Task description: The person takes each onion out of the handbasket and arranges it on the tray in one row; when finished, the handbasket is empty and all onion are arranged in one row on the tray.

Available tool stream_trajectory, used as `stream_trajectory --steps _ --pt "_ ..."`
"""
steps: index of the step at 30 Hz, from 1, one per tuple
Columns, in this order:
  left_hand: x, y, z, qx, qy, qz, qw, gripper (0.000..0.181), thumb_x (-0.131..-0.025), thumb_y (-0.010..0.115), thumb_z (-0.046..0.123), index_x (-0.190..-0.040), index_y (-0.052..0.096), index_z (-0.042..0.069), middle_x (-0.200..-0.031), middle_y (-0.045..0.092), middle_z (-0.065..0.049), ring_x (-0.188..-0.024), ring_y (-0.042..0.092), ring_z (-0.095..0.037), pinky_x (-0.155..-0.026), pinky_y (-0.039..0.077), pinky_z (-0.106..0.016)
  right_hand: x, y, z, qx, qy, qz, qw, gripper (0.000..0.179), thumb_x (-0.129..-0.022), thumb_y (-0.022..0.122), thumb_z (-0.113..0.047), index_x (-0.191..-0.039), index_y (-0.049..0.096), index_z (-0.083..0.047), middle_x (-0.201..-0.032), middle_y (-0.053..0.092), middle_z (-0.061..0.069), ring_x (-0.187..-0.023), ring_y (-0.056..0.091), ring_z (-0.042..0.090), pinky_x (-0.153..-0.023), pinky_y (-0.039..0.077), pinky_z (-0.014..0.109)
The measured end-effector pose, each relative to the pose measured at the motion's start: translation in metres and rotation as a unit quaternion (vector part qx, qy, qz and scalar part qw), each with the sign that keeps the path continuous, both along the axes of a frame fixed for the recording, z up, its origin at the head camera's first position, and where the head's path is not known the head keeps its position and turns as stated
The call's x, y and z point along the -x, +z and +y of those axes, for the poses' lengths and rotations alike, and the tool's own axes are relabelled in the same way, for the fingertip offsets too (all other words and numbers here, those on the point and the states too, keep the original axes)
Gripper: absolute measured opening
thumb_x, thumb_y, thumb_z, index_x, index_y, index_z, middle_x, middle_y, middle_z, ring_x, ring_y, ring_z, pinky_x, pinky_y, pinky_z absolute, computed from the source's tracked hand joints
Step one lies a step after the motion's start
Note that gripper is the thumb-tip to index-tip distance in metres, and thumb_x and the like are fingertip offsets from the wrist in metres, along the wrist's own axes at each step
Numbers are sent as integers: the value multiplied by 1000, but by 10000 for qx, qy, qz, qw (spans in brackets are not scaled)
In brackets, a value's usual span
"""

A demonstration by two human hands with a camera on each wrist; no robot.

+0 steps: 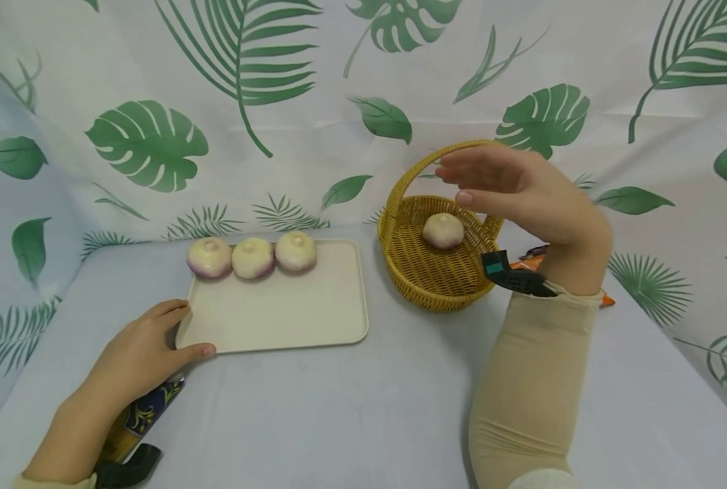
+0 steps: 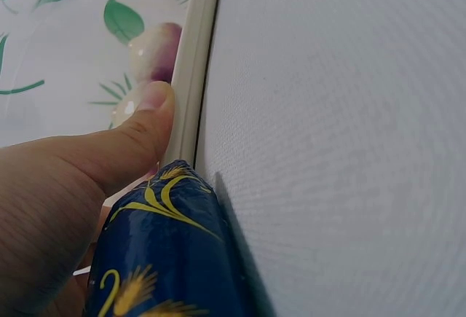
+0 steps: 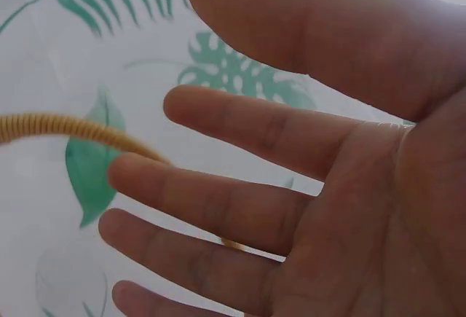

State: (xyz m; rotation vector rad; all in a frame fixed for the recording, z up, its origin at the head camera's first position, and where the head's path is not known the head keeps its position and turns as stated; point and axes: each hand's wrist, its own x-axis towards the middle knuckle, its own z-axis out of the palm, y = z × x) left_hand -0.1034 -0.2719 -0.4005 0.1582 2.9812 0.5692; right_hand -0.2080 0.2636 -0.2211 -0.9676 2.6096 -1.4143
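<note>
My left hand (image 1: 140, 353) holds the near-left corner of a cream rectangular tray (image 1: 290, 319). Its thumb (image 2: 149, 124) lies along the near rim in the left wrist view, and the fingers are at the left side. Three purple-and-white turnips (image 1: 253, 258) sit in a row at the tray's far left. Another turnip (image 1: 443, 231) is inside a yellow wicker basket (image 1: 436, 299) to the right. Over the basket, beside its arched handle (image 1: 400, 190), my right hand (image 1: 531, 193) is raised, holding nothing. Its fingers are spread and nearly straight in the right wrist view.
A dark blue packet with yellow wheat designs (image 2: 164, 248) lies under my left wrist. Behind my right wrist, an orange packet (image 1: 606, 299) is mostly hidden. A leaf-patterned cloth (image 1: 314, 156) stands behind the pale table (image 1: 339, 414).
</note>
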Motion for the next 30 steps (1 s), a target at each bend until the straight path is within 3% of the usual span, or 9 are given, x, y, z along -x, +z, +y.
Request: stream_trajectory --steps 7,12,21,30 --pt "0 0 0 -20 -2 18 10000 118 -87 75 80 -155 50 -14 -161 45 -34 -143 43 -64 -109 40 -80 10 -10 12 -416 -287 -307 9983 35 -108 69 -21 -142 71 -13 -140 72 3 -130 64 18 -103 51 19" --pt "0 0 1 7 16 12 10000 117 -88 77 78 -155 50 -14 -161 45 -35 -143 43 -64 -109 41 -80 25 -22 13 -565 -489 -664 9950 42 -107 73 -30 -146 68 -16 -143 69 1 -135 61 19 -106 48 21" --pt "-1 1 2 36 25 5 10000 117 -88 77 77 -155 50 -14 -162 44 -35 -143 43 -64 -108 41 -80 50 -45 10 -705 -577 -1201 9886 51 -105 74 -37 -151 64 -17 -151 64 1 -144 55 23 -122 41 51" --pt "0 1 2 25 -3 31 10000 119 -87 76 80 -154 50 -14 -161 44 -35 -143 43 -64 -108 41 -80 70 -68 7 -552 -898 -1370 9850 58 -104 76 -36 -155 60 -12 -158 58 11 -148 51 27 -125 38 55"
